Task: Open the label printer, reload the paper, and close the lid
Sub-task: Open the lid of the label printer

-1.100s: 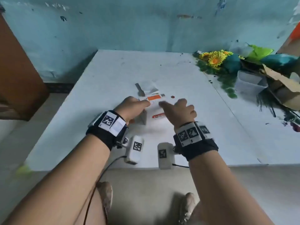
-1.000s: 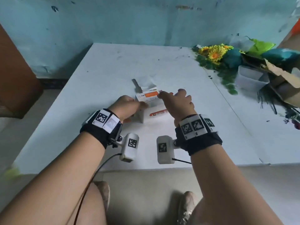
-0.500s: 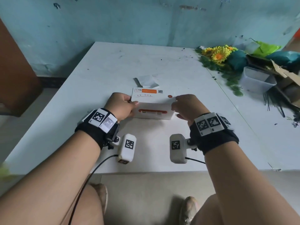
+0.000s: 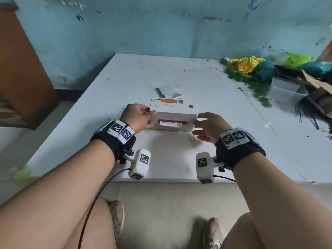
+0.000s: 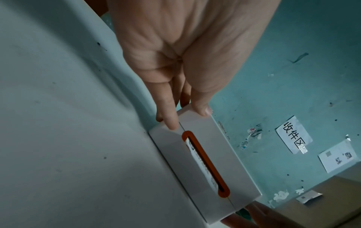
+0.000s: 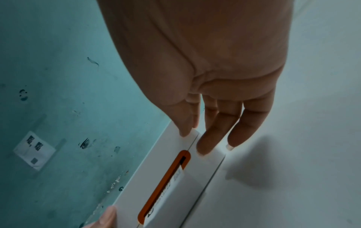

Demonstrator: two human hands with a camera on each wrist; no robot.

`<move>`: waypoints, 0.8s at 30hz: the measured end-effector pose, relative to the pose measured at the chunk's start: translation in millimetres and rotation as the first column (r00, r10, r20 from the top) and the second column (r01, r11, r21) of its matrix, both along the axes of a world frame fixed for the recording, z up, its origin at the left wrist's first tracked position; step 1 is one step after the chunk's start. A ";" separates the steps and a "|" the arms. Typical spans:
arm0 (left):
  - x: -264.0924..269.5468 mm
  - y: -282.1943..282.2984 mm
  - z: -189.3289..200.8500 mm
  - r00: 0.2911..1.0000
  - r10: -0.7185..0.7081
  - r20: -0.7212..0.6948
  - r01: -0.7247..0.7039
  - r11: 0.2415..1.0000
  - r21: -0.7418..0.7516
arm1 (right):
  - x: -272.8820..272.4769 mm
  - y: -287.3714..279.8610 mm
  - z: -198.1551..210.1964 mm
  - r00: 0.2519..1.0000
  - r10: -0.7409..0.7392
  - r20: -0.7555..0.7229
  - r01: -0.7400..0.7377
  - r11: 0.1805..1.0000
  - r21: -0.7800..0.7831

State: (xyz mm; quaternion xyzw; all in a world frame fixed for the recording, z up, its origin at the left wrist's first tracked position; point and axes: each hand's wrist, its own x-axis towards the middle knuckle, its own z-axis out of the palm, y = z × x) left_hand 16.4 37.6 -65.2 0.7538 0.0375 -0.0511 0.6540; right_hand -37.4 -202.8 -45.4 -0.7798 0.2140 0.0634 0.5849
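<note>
Head view shows my two forearms reaching forward over the near edge of the white table [image 4: 224, 108], one hand at each end of the label printer [image 4: 173, 114]. It sits flat a little back from that edge, roughly midway across, lid down, its orange-rimmed slot [image 4: 172, 122] facing me with a strip of label paper [image 4: 171, 124] sticking out.

My left hand [image 4: 138, 116] is clamped on the printer's left end: in the left wrist view the thumb [image 5: 201, 106] lies on the top corner while a finger [image 5: 168, 117] presses the front face beside the slot, so the fingers are curled around that end and gripping it.

My right hand [image 4: 206, 127] is at the right end with its fingers [image 6: 213, 135] nearly straight and slightly spread. From the right wrist view, the thumb tip touches the top front corner and two fingertips rest against the front near the slot; it touches rather than grips.

Behind the printer a loose sheet of paper [image 4: 169, 91] lies on the table, and artificial sunflowers [image 4: 244, 65] crowd the far right corner.
</note>
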 end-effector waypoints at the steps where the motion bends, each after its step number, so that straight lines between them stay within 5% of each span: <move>1: 0.6 0.1 -0.6 1.000 -0.004 0.003 0.004 1.000 0.007 | 0.6 0.8 -0.2 1.000 -0.012 0.014 0.012 1.000 -0.017; 10: 5.1 11.6 -6.3 0.997 -0.033 0.071 0.015 0.971 0.240 | 8.5 -0.4 -1.9 0.995 0.001 0.101 0.018 0.981 -0.195; 24: 21.2 17.4 -18.3 0.987 -0.131 0.096 0.102 0.960 0.260 | 18.6 3.1 -13.8 0.991 0.034 0.131 0.010 0.946 -0.323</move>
